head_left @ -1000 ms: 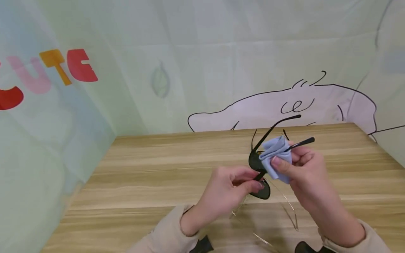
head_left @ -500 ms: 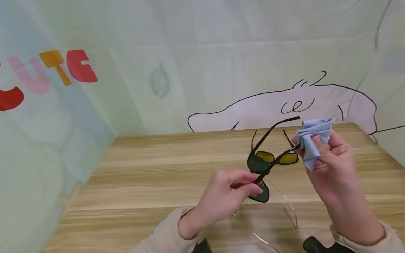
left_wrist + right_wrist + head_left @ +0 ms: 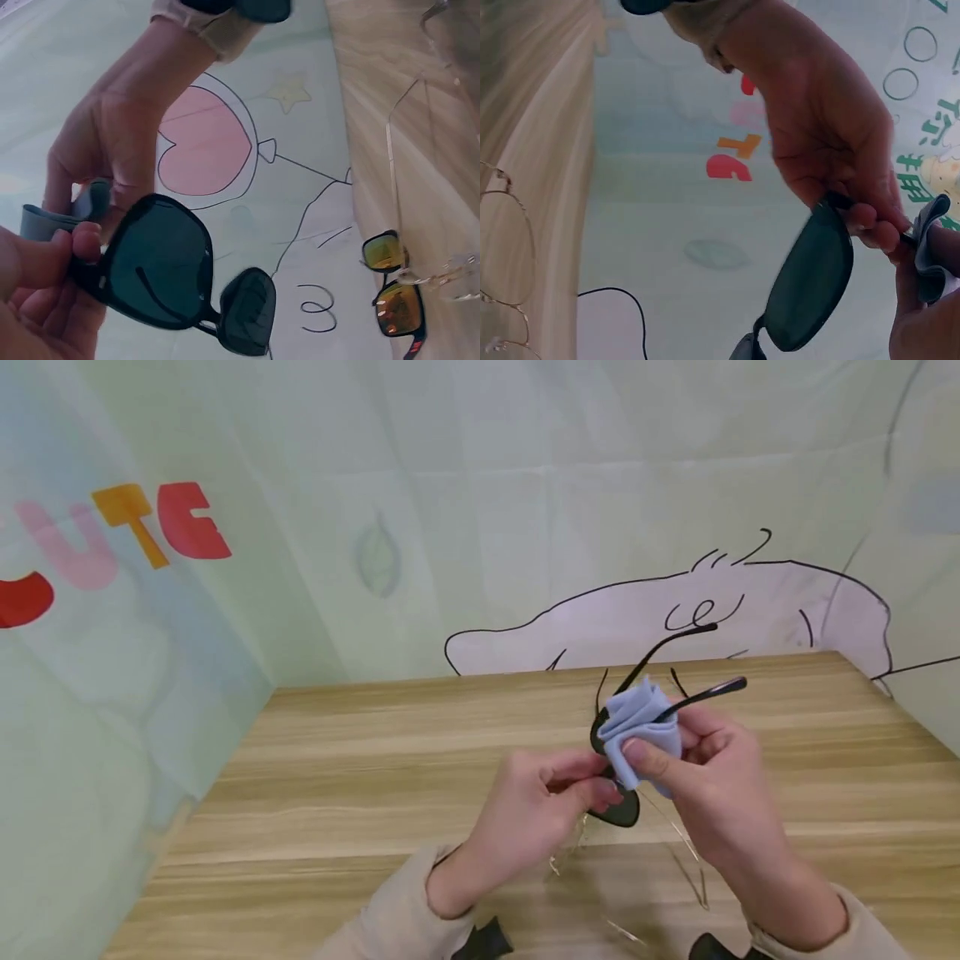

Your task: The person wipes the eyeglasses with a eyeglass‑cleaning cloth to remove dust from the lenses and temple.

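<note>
Black sunglasses (image 3: 618, 810) with dark lenses are held up over the table, their temples pointing to the far right. My left hand (image 3: 525, 818) pinches the frame near one hinge between thumb and fingers. In my right hand (image 3: 723, 793) a folded light-blue cloth (image 3: 637, 731) is pinched around one temple, close to the left fingers. The cloth covers part of the frame in the head view. Both dark lenses (image 3: 161, 259) show in the left wrist view, where the right hand (image 3: 112, 142) is seen beyond the frame.
Sunglasses with yellow-orange lenses (image 3: 399, 307) lie on the wooden table (image 3: 337, 760), mostly hidden behind the cloth in the head view. Thin gold wire-framed glasses (image 3: 702, 889) lie nearer me. A printed fabric wall (image 3: 487, 527) stands behind the table.
My right hand slid the cloth outward along the temple to the right, then came back left toward the lenses. The left hand has kept its grip, almost in place.
</note>
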Action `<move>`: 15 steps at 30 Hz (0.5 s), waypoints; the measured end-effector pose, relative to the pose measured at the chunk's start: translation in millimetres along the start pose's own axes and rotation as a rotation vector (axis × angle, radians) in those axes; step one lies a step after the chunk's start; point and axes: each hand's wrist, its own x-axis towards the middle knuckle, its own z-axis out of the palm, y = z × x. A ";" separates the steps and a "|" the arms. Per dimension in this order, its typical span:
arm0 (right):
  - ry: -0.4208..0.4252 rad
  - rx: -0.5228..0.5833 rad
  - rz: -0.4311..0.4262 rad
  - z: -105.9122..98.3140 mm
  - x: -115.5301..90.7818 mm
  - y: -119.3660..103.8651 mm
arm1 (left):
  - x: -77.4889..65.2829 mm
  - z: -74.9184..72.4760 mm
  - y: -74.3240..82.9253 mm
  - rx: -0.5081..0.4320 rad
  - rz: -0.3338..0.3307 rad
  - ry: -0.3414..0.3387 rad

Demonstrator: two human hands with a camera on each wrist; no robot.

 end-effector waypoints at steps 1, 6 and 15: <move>0.000 -0.060 0.003 2.3 -0.9 0.1 | 1.5 -1.2 0.2 0.032 0.026 0.008; 0.012 -0.210 0.037 3.2 0.8 2.2 | 7.3 -8.6 -3.1 0.159 0.134 0.012; 0.011 0.054 0.093 -25.0 10.1 7.2 | 4.2 -38.9 -20.6 0.351 0.106 -0.084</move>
